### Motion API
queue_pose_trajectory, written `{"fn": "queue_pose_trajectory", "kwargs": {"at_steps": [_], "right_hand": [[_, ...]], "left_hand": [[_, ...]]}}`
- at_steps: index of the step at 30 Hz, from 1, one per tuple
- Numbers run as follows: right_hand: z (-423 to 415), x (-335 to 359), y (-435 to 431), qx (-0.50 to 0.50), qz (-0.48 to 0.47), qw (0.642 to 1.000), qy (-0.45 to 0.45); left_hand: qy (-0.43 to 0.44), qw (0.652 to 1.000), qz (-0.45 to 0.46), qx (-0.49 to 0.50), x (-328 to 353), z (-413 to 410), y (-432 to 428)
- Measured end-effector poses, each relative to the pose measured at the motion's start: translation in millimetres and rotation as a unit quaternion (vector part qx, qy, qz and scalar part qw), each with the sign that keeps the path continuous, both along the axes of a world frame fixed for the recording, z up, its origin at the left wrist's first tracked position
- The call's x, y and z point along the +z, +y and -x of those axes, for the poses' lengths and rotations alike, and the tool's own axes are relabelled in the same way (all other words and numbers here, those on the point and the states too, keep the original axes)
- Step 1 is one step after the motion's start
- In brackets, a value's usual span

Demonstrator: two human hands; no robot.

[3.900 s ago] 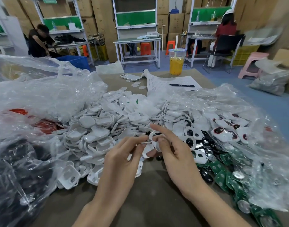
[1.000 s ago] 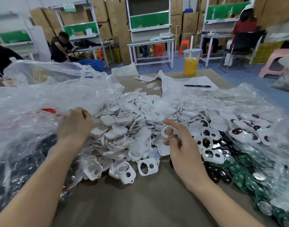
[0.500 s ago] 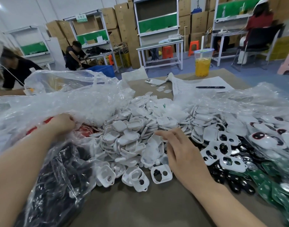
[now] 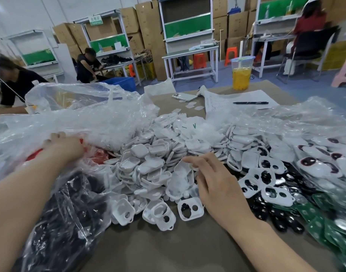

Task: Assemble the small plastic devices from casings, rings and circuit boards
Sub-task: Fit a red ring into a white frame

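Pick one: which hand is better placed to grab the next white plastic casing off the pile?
Right, probably. The right hand rests on the heap of white plastic casings; the left hand is off at the clear plastic bag beside it.

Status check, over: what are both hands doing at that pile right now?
Left hand at the clear bag, fingers hidden, grip unclear. Right hand rests on the white casings pile, hold unclear. Bag plastic drapes over parts beside the left hand.
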State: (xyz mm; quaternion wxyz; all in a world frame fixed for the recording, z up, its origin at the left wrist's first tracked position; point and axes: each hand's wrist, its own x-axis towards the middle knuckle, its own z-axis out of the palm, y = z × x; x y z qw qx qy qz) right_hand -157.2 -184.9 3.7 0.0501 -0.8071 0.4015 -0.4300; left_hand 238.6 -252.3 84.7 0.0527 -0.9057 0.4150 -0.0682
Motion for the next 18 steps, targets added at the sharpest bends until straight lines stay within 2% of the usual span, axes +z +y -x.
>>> {"fn": "queue_pose_trajectory", "kwargs": {"at_steps": [1,4,5,9,11,15,18], "right_hand": [[0,0,0,0.003,-0.002,1.0,0.001],[-1,-1,0,0.007,-0.006,1.0,0.005],[-2,-1,0,0.008,-0.006,1.0,0.004],[-2,-3,0,0.006,-0.003,1.0,0.004],[-2,-3,1,0.008,-0.001,1.0,0.007],[1,-2,2,0.003,-0.007,1.0,-0.003],[2,-3,2,0.003,-0.015,1.0,-0.001]], "left_hand": [[0.025,0.999,-0.009,-0.021,-5,7,-4],[0.131,0.986,0.052,-0.088,-16,30,-13],[0.134,0.983,0.059,-0.111,-18,35,-14],[0.057,0.983,0.01,-0.172,-21,43,-13],[0.052,0.981,0.007,-0.189,-23,38,-11],[0.131,0.975,0.065,-0.169,-21,24,-10],[0.158,0.967,0.09,-0.178,-24,26,-10]]}}
